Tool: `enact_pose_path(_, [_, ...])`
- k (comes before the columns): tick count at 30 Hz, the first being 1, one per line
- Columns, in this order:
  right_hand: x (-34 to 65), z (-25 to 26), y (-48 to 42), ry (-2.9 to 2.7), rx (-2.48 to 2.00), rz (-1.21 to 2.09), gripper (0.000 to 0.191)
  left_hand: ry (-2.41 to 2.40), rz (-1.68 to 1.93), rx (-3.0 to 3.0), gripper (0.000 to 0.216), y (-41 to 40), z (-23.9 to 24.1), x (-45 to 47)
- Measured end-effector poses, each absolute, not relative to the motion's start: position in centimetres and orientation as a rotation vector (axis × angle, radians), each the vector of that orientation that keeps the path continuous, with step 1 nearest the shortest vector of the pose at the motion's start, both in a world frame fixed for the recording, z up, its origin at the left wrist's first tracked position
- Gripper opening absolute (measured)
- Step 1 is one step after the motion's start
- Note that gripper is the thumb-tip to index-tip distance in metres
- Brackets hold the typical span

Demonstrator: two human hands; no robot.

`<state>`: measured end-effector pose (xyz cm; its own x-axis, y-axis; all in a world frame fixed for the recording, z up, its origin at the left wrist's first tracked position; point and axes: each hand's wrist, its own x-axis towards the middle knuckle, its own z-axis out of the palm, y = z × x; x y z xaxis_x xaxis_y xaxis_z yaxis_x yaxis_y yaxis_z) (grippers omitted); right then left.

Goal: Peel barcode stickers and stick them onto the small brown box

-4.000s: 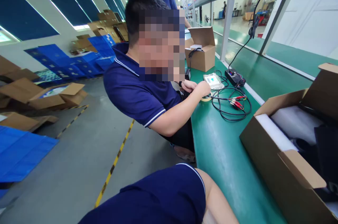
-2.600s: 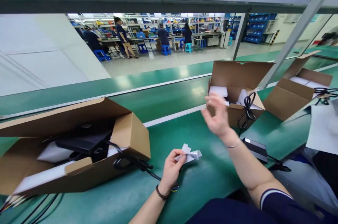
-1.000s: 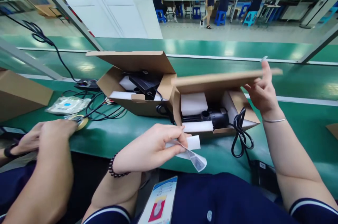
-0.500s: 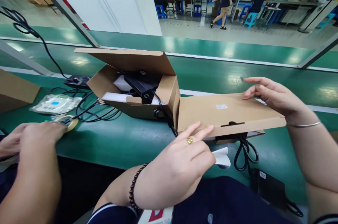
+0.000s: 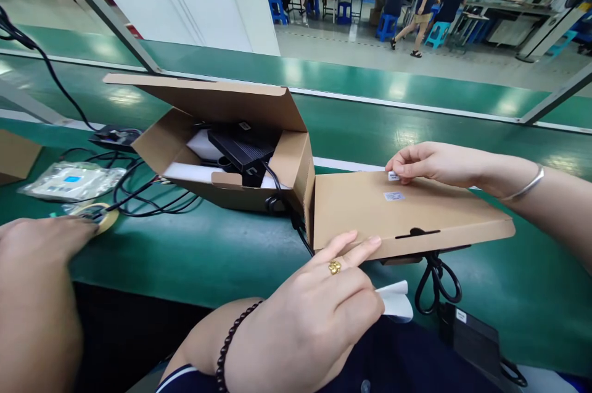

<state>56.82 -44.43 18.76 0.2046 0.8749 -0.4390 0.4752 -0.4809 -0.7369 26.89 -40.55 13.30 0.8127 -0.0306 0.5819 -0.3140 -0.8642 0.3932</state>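
Observation:
A flat brown cardboard box (image 5: 351,214) lies in front of me, with a small printed label stuck on its top. Over the box's far edge, my right hand (image 5: 423,161) pinches a small white sticker (image 5: 393,176), close above that printed label. My left hand (image 5: 319,300), with a gold ring and a beaded bracelet, rests two fingertips on the box's near edge. Its other fingers are curled round a strip of white paper (image 5: 395,301). A black power adapter (image 5: 472,331) with a bundled cable lies near the box's right front.
An open carton (image 5: 240,192) holding a black device and white foam stands to the left. Black cables (image 5: 148,195), a plastic-bagged item (image 5: 76,180) and a tape roll (image 5: 108,220) lie beyond it, by another person's hand (image 5: 46,235). A metal rail (image 5: 407,104) runs behind.
My right hand has moved left and down from the box's far right corner, bringing the sticker close to its top. The left hand keeps its hold. The view has shifted slightly.

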Motion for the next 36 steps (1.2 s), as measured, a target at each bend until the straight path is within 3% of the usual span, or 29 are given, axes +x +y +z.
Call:
enact_pose_path(18, [55.8,17.8,-44.5,-1.361,-2.087,1.179,0.017,-0.214,0.745,2.487,0.021,-40.3,13.5,26.9])
enact_pose_path(30, [55.7,17.7,-44.4,-1.498,-2.152,1.092,0.023,-0.216,0.758,2.412,0.023,-39.9,13.5,26.8])
enact_pose_path(36, [57.7,16.8,-44.1,-1.540,-2.228,0.571,0.052,-0.079,0.796,2.157,0.014,-38.8,14.7,27.7])
